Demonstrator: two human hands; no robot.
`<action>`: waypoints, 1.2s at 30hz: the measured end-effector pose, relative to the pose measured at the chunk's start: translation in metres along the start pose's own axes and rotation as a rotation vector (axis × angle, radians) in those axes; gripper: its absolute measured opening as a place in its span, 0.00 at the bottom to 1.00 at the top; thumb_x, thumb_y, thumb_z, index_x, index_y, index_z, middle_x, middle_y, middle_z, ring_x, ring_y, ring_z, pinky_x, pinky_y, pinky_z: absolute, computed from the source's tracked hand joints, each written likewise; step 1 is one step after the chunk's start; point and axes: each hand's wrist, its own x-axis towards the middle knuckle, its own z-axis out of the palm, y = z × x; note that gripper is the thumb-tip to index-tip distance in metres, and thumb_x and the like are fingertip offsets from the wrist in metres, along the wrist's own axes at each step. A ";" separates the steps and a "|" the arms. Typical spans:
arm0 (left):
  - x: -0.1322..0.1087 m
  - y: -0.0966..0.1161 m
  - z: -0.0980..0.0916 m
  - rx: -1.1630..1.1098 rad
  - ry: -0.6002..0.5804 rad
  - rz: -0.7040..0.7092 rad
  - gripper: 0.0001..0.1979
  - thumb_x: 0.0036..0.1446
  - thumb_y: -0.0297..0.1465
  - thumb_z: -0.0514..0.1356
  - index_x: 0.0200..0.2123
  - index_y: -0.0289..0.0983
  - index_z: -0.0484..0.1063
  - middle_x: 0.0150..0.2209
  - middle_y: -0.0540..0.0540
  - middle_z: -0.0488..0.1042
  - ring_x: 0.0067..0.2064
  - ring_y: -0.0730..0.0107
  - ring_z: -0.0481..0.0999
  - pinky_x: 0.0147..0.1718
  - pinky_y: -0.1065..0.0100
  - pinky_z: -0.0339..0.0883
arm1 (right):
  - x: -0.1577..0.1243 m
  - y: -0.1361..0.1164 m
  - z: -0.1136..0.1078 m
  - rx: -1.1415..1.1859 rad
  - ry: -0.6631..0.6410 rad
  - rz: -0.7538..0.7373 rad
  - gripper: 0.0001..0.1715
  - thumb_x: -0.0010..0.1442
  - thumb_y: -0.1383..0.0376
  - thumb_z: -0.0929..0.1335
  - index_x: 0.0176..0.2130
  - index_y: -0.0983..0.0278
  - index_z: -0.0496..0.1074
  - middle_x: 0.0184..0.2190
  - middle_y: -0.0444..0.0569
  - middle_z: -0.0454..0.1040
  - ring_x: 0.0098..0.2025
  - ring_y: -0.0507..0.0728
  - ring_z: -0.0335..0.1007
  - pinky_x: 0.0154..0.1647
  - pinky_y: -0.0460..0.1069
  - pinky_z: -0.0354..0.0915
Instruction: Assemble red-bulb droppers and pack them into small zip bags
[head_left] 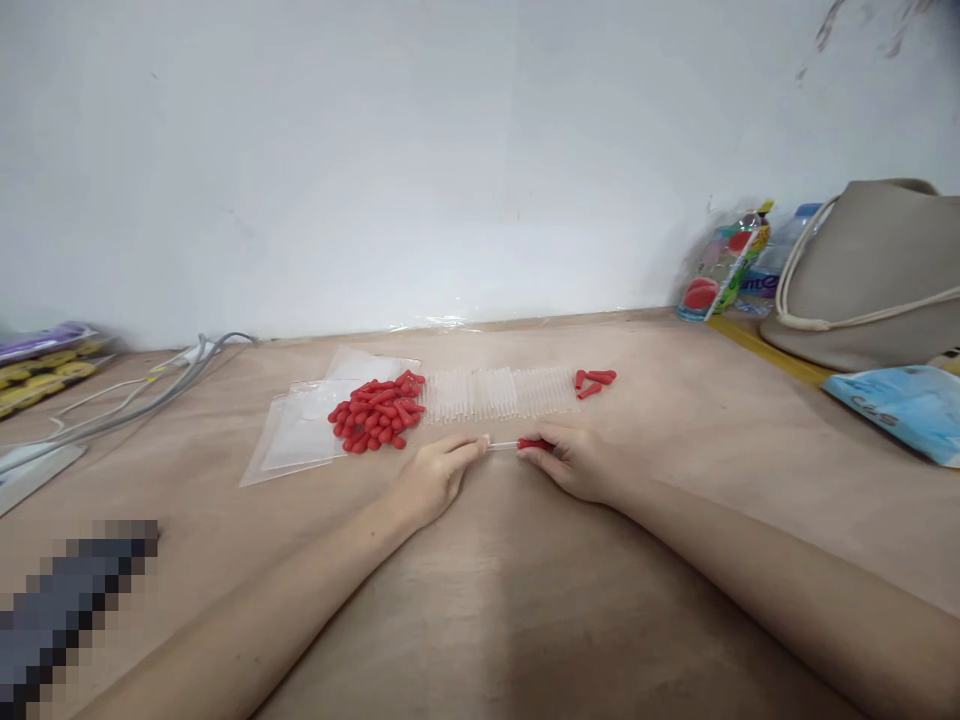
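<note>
My left hand point(435, 475) and my right hand point(574, 462) meet on the wooden table point(487, 600). Between them lies a thin clear tube point(502, 446); the left fingertips pinch its left end. My right hand pinches a red cap point(534, 443) at the tube's right end. Just beyond the hands lies a row of several clear tubes point(499, 392). A pile of several red caps point(379, 412) sits to the left of the row, partly on clear plastic bags point(300, 435). A few more red caps point(595, 381) lie at the row's right end.
Grey cables point(150, 395) run along the left. A purple and yellow packet point(45, 355) sits far left. At the right stand a beige bag point(870, 270), drink bottles point(724, 265) and a blue packet point(904, 405). A white wall closes the back.
</note>
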 end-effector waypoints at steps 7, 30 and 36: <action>0.002 0.002 -0.002 0.061 -0.035 0.048 0.15 0.58 0.21 0.47 0.45 0.35 0.68 0.41 0.42 0.73 0.40 0.68 0.72 0.37 0.67 0.69 | -0.002 0.001 0.000 -0.117 -0.034 -0.107 0.09 0.59 0.64 0.62 0.33 0.65 0.69 0.27 0.48 0.70 0.30 0.52 0.64 0.32 0.47 0.61; 0.001 0.002 -0.001 0.024 0.085 -0.141 0.10 0.58 0.32 0.54 0.36 0.35 0.73 0.28 0.46 0.73 0.28 0.72 0.71 0.28 0.71 0.66 | 0.004 -0.006 -0.002 -0.090 -0.009 -0.013 0.06 0.56 0.64 0.64 0.32 0.63 0.69 0.29 0.47 0.72 0.32 0.52 0.67 0.34 0.47 0.63; -0.001 0.005 0.000 0.001 0.076 -0.120 0.09 0.58 0.31 0.54 0.36 0.35 0.73 0.29 0.46 0.73 0.29 0.73 0.71 0.29 0.71 0.66 | 0.003 -0.004 0.000 -0.105 -0.042 -0.073 0.06 0.56 0.64 0.64 0.33 0.64 0.70 0.28 0.47 0.72 0.31 0.52 0.67 0.33 0.47 0.63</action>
